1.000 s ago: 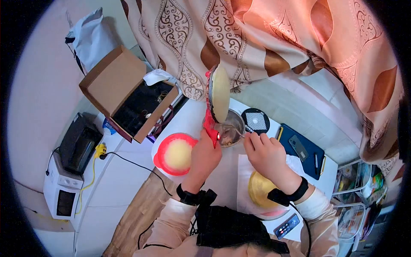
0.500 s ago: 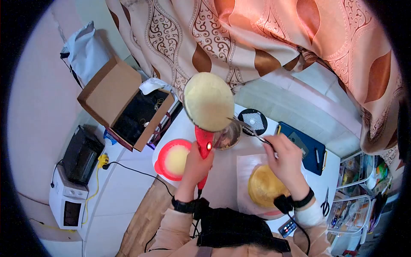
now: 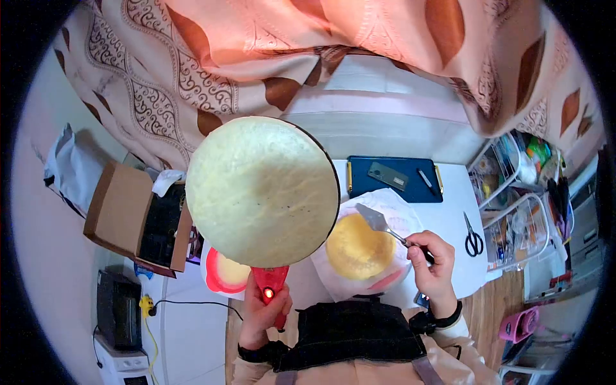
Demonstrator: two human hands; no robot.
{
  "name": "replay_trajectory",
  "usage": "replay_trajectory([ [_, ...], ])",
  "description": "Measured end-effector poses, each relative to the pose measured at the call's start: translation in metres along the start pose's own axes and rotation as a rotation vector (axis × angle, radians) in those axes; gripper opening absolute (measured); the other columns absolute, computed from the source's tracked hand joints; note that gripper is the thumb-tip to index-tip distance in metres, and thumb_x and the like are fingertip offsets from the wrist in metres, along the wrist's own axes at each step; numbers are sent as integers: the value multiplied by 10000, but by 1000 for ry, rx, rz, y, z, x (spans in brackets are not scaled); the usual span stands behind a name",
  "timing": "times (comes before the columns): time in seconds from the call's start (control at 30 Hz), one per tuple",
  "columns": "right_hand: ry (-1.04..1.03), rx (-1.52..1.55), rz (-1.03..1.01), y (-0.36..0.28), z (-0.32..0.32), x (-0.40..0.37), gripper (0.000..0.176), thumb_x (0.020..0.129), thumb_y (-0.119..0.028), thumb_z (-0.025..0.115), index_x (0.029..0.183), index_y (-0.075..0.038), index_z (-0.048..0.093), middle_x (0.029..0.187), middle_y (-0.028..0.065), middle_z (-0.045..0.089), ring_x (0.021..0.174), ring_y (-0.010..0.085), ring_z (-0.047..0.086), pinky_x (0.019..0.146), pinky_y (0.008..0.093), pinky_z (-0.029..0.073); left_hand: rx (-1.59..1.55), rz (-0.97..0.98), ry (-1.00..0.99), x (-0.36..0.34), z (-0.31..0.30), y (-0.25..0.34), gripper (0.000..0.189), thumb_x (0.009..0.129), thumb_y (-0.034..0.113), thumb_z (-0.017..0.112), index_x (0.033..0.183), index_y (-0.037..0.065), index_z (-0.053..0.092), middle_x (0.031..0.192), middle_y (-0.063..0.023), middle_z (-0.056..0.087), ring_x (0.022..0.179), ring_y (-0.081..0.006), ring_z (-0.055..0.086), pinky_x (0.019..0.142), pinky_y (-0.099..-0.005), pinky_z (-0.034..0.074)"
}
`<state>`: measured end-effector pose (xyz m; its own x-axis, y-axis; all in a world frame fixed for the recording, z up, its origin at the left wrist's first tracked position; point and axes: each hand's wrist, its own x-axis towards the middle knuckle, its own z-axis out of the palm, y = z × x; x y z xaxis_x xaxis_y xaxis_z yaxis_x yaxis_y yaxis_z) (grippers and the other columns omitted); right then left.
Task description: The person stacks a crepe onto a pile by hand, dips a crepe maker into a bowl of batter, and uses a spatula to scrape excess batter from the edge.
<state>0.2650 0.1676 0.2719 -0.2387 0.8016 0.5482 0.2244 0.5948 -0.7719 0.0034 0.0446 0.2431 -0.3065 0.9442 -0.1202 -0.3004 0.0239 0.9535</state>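
Note:
My left hand (image 3: 263, 311) is closed round the red handle of a round crepe maker (image 3: 273, 285), which is raised with a pale crepe (image 3: 263, 192) covering its face. A small light glows on the handle. My right hand (image 3: 434, 266) grips a metal spatula (image 3: 377, 221) by its dark handle. The spatula's blade is over the upper edge of a yellow crepe (image 3: 359, 247) lying on white paper (image 3: 407, 212). Partly hidden under the crepe maker, a red bowl (image 3: 215, 279) holds pale batter (image 3: 232, 271).
A blue tray (image 3: 359, 186) with a phone and a pen stands at the back. Scissors (image 3: 473, 240) lie on the right, beside wire baskets (image 3: 523, 231). An open cardboard box (image 3: 115, 215), a black appliance (image 3: 120, 311) and a cable (image 3: 199, 303) are on the left.
The crepe maker has come closer, its face now turned toward me. My right hand and the spatula have moved away from it to the yellow crepe. The view has shifted right.

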Motion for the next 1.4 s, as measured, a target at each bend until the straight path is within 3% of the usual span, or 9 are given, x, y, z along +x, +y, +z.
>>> replay_trajectory([
  [0.33,110,-139,-86,-22,-15,-19,96,778,-71,584,818,16,587,638,88,542,485,138,487,442,229,362,56,46,-74,-28,10,-8,537,754,-72,473,1234,75,285,749,-79,490,533,-128,476,483,-254,412],
  [0.4,110,-150,-88,-22,-16,-22,98,778,-73,585,816,17,588,632,87,539,481,136,483,438,229,359,13,76,-228,-30,4,-11,504,779,-20,456,1240,73,277,762,-85,491,543,-132,470,498,-262,419],
  [0.6,135,-176,-102,-23,-19,-30,76,761,-43,589,815,11,592,620,79,529,455,124,467,425,226,351,-135,94,-210,-34,9,-18,453,818,88,447,1237,62,275,776,-101,499,536,-144,476,500,-259,419],
  [0.8,122,-177,-82,-26,-18,-32,77,739,-25,591,810,3,598,611,72,529,428,121,471,403,224,356,-66,123,-225,-28,9,-15,475,811,109,486,1231,64,271,780,-109,506,523,-156,503,475,-267,425],
  [0.9,81,-214,-129,-25,-17,-33,83,710,-28,600,792,-12,602,595,74,531,427,158,492,403,247,373,-17,177,-272,-22,8,-12,501,797,45,499,1234,70,256,784,-106,507,525,-147,499,474,-254,425],
  [1.03,-1,-254,-183,-24,-15,-29,102,688,-43,610,787,-24,605,605,74,543,436,178,503,413,263,392,71,83,-232,-12,20,7,546,762,-86,496,1229,73,261,779,-82,498,538,-121,497,471,-241,421],
  [1.1,-25,-353,-291,-27,-13,-25,119,669,-59,623,785,-34,609,616,70,553,450,193,512,427,270,410,119,103,-220,-6,25,13,529,769,-68,509,1221,68,270,775,-74,496,540,-117,496,470,-242,420],
  [1.4,-49,-344,-308,-40,-1,-12,123,678,-72,639,789,-33,607,616,64,545,464,196,519,433,269,411,185,106,-255,7,54,19,459,784,-23,545,1183,47,328,776,-35,500,546,-90,488,473,-228,409],
])
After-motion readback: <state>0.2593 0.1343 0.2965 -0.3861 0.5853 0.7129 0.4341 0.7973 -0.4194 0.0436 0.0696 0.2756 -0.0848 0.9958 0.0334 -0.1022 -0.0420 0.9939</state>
